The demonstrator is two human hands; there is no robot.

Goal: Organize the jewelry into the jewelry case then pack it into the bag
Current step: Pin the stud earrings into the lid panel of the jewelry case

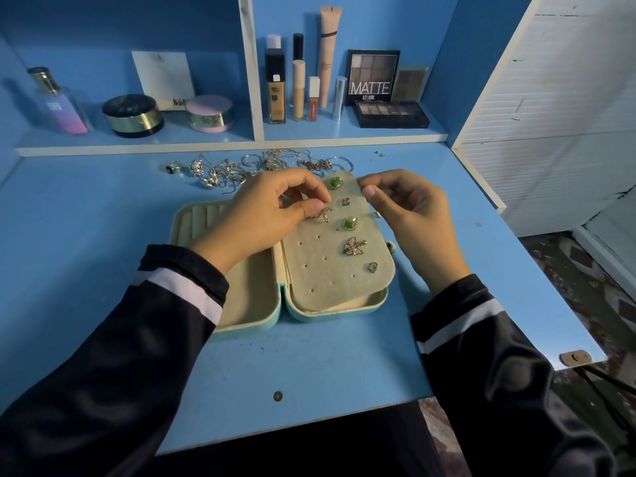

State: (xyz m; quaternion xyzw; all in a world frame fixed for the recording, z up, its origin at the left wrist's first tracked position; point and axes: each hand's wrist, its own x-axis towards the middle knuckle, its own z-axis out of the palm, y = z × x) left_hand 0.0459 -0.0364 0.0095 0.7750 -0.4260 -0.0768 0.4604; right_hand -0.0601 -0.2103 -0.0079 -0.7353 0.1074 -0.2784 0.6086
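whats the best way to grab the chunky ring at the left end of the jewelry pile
Probably pinch the ring across its band from above, coming in from its left: it sits apart at the pile's end, while tangled chains crowd its right. The left hand is nearer, but it pinches an earring now, and the right hand holds the earring pad.
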